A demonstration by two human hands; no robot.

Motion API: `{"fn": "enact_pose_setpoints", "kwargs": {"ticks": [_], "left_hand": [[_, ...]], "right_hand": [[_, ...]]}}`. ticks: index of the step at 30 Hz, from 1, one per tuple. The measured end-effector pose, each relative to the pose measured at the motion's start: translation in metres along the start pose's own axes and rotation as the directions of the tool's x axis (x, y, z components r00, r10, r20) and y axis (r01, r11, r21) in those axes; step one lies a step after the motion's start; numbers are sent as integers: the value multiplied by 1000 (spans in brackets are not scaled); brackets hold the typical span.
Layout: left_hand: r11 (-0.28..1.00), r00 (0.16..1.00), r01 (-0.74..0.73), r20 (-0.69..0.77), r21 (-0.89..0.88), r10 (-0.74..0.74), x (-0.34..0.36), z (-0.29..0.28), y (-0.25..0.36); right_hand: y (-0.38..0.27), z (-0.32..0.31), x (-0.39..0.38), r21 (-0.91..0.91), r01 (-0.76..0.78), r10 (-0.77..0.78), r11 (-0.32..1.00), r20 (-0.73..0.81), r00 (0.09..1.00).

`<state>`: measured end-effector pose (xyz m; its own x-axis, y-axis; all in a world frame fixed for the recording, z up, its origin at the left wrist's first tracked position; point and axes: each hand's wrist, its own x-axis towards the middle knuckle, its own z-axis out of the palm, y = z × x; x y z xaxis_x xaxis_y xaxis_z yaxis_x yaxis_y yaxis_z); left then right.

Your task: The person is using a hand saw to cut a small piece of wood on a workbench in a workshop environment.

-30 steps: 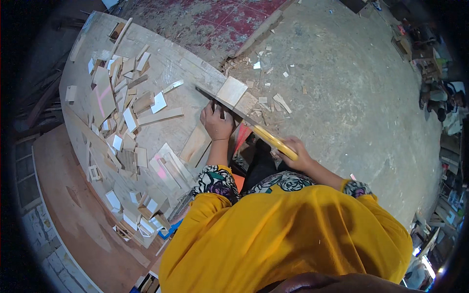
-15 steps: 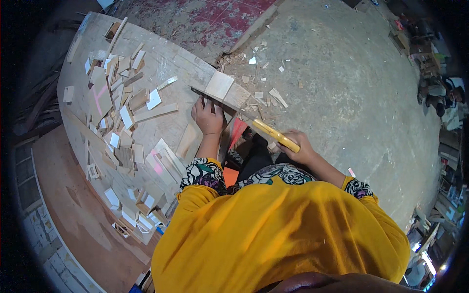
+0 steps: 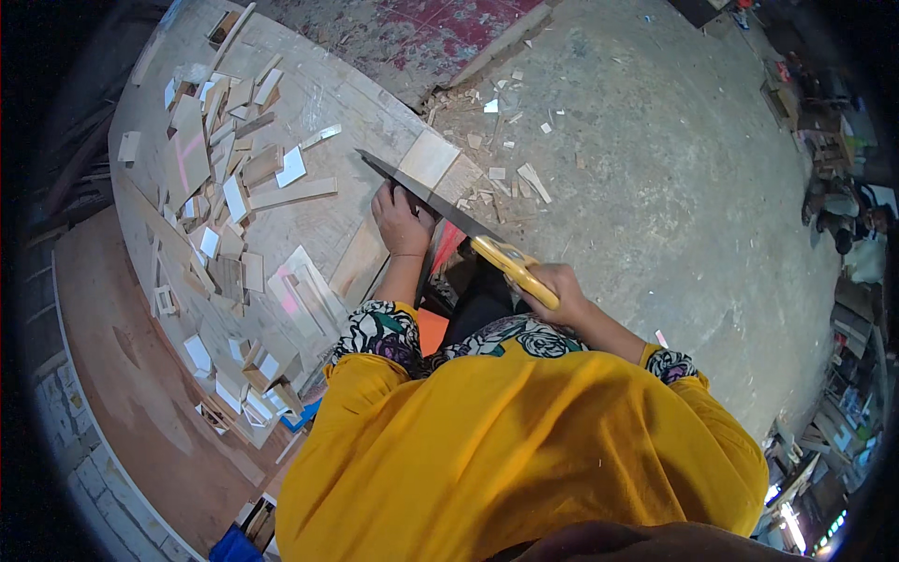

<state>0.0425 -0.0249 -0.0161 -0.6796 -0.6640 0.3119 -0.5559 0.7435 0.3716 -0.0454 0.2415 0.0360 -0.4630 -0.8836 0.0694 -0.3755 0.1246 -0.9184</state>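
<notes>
My right hand (image 3: pixel 548 288) grips the yellow handle (image 3: pixel 496 258) of a handsaw, whose dark blade (image 3: pixel 417 191) runs diagonally up to the left over a pale square wood piece (image 3: pixel 429 156) at the table's edge. Beside the blade on its near side, my left hand (image 3: pixel 403 221) has curled fingers pressed on the wood, partly hidden by the saw. A paler, longer board (image 3: pixel 358 262) lies left of my left wrist, and a red-pink item (image 3: pixel 446 245) shows below the blade.
The wooden worktable (image 3: pixel 328 84) carries many offcuts and white-faced pieces (image 3: pixel 236 199) to the left. A brown board (image 3: pixel 131 375) is lower left. Wood scraps (image 3: pixel 532 183) litter the concrete floor (image 3: pixel 674 187). Clutter (image 3: pixel 833 215) lines the right edge; red tiles (image 3: pixel 440 28) lie beyond.
The saw slid back toward the lower right, then forward again along its line. My left hand stays at the wood. The whole view has shifted slightly.
</notes>
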Motion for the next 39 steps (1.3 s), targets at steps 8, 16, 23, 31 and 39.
{"fn": "enact_pose_setpoints", "kwargs": {"ticks": [8,16,23,31,39], "left_hand": [[995,1000,4,-4,98,-4,3,8,-2],[1000,1000,12,14,-2,-12,6,-3,4],[995,998,60,21,83,-62,6,6,-2],[1000,1000,18,-2,23,-18,9,-1,3],[994,997,56,-52,98,-51,23,7,-11]], "right_hand": [[18,6,32,27,-102,100,994,83,992],[0,-8,3,55,-54,52,997,26,998],[13,16,38,11,114,-113,993,-28,993],[-7,-21,-10,122,-66,67,990,-4,998],[4,-16,13,98,-97,93,990,42,995]]}}
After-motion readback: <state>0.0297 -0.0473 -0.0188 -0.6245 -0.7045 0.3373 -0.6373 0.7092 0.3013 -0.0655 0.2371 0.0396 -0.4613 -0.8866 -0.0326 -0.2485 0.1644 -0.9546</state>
